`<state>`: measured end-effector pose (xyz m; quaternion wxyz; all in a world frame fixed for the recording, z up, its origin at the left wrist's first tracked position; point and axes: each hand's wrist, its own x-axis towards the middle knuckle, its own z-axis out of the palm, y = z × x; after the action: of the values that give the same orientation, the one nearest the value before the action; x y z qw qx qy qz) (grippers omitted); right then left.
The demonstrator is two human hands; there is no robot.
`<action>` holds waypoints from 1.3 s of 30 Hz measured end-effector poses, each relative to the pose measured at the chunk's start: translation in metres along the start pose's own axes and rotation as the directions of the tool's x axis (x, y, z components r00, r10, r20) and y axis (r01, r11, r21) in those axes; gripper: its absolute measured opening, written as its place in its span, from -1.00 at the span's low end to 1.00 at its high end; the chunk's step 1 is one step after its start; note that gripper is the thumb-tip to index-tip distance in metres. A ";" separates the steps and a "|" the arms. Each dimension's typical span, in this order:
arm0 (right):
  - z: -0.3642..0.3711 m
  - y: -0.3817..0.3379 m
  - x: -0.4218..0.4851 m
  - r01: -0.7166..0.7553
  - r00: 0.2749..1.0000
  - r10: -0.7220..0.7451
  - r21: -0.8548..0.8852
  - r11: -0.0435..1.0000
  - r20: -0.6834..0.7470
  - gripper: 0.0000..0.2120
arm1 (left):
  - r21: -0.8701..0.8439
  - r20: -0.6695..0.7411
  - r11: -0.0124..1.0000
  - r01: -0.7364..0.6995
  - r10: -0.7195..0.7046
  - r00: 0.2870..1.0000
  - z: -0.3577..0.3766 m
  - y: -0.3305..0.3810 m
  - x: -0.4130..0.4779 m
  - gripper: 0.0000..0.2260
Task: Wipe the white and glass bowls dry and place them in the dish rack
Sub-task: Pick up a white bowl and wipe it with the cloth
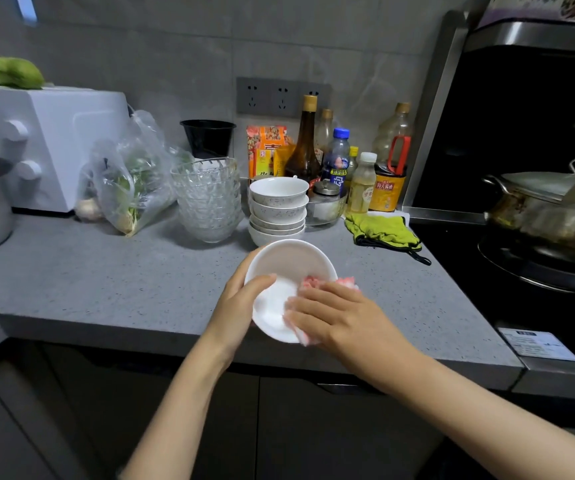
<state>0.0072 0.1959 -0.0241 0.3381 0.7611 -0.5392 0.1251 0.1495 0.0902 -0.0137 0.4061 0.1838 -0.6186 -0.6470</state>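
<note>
My left hand point(241, 299) grips the left rim of a white bowl point(288, 268), thumb inside it, holding it tilted above the front edge of the grey counter point(106, 282). Inside the bowl, my right hand point(334, 313) presses a pink cloth point(310, 282) against its right side. Behind the held bowl stands a stack of several white bowls point(278, 209). To the left of that stack is a stack of several glass bowls point(208, 199). No dish rack is in view.
Sauce and oil bottles point(341, 161) line the wall behind the stacks. A green cloth point(383, 230) lies at the right, next to the black stove with a lidded pot point(549, 209). A plastic bag of vegetables point(130, 181) and a white appliance point(44, 143) stand at the left.
</note>
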 end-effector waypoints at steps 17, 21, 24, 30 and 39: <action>0.000 0.008 0.004 -0.039 0.999 0.038 -0.034 0.999 -0.031 -0.73 | -0.049 -0.069 0.998 -0.040 0.037 0.997 0.013 -0.007 0.004 -0.71; 0.003 -0.022 0.017 -0.235 0.971 0.237 0.178 0.956 0.011 -0.70 | -0.159 -0.186 0.987 -0.016 -0.014 0.983 0.037 -0.019 -0.001 -0.75; 0.002 -0.007 0.005 -0.123 0.992 0.118 0.198 0.972 0.034 -0.71 | -0.048 -0.151 0.998 -0.037 0.029 0.988 0.026 -0.012 0.002 -0.77; 0.002 0.013 -0.011 0.011 0.997 -0.015 0.056 0.998 0.074 -0.73 | 0.139 0.129 0.990 -0.008 -0.010 0.992 0.003 -0.004 0.009 -0.80; 0.003 -0.017 0.002 -0.183 0.980 0.156 0.242 0.953 0.126 -0.71 | -0.090 -0.175 0.995 0.037 -0.052 0.983 0.022 -0.019 -0.004 -0.82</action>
<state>0.0229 0.1960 -0.0314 0.1977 0.7544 -0.5993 0.1808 0.1296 0.1058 -0.0295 0.4527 0.2367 -0.5473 -0.6630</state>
